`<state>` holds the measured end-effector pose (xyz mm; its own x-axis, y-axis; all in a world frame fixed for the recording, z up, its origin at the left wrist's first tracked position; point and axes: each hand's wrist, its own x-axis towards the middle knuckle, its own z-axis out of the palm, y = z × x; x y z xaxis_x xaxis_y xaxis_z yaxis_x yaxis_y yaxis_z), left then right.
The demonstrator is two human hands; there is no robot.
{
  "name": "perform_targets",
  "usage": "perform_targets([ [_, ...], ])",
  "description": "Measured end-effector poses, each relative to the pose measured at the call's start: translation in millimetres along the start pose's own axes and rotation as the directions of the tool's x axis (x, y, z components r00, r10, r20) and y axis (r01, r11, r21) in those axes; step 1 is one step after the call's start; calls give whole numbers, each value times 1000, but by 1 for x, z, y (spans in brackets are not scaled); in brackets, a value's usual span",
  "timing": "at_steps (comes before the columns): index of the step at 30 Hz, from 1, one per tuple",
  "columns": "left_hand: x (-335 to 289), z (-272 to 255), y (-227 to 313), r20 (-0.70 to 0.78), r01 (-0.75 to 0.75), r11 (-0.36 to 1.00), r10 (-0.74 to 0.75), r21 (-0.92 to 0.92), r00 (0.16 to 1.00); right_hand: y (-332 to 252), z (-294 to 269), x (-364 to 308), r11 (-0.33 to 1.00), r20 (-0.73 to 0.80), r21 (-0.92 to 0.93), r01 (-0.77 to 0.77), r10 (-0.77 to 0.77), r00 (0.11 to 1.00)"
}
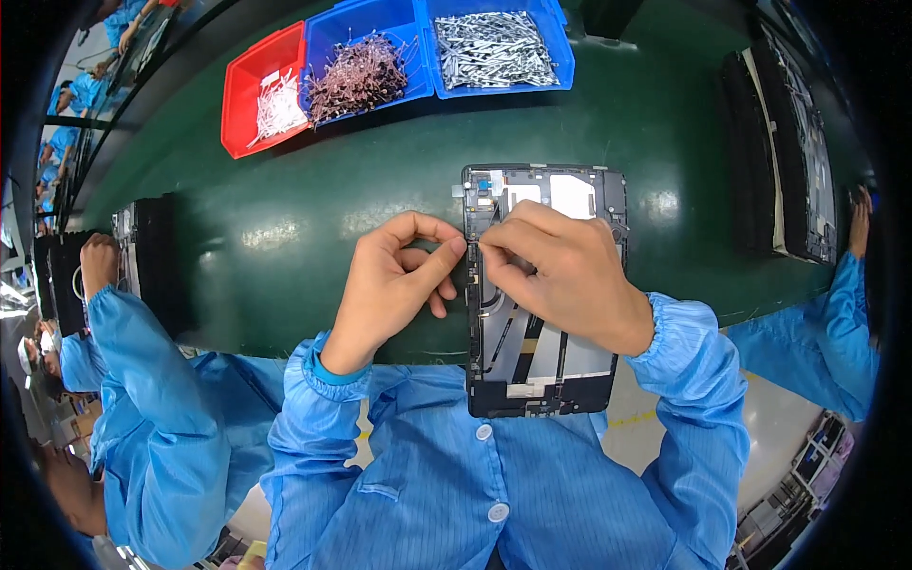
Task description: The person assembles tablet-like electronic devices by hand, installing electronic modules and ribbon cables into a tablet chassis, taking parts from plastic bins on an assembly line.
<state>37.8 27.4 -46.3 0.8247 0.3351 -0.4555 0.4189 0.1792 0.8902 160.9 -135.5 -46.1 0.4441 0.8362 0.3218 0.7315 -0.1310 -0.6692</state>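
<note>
A: Head view: where's the device you're working on?
B: The opened tablet-like device (570, 356) lies in front of you, right of your middle. Its far end is over the green surface (285, 218); its near end reaches past the surface's curved near edge. I can't tell whether it lies flat or tilted.

A: And your hands?
B: Your left hand (388, 285) is at the device's left edge, its thumb and index tips drawn close. Your right hand (570, 271) arches over the inside, thumb and fingers bunched near that same edge. Whether either pinches anything, I can't tell.

A: What borders your room to move?
B: Beyond the device's far edge, past a strip of green, stand a red bin (249, 81) of white pieces, a blue bin (366, 19) of brownish wiry pieces and a second blue bin (562, 57) of silvery pieces, side by side. A wide green stretch runs left from your left hand to a dark stack (152, 247), near a co-worker's hand (99, 263). Another stretch runs right to a tall black stack (760, 152).
</note>
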Motion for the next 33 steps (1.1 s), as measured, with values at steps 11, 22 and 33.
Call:
perform_targets([
  [11,0,2,3,-26,7,1000,-7,29,1000,2,2,0,999,-24,-27,42,-43,999],
  [22,-1,9,0,-81,-59,997,62,41,995,1,0,1,999,-32,-22,30,-31,999],
  [33,7,-2,13,29,36,996,-38,78,999,1,2,-1,999,-32,-27,46,-47,998],
])
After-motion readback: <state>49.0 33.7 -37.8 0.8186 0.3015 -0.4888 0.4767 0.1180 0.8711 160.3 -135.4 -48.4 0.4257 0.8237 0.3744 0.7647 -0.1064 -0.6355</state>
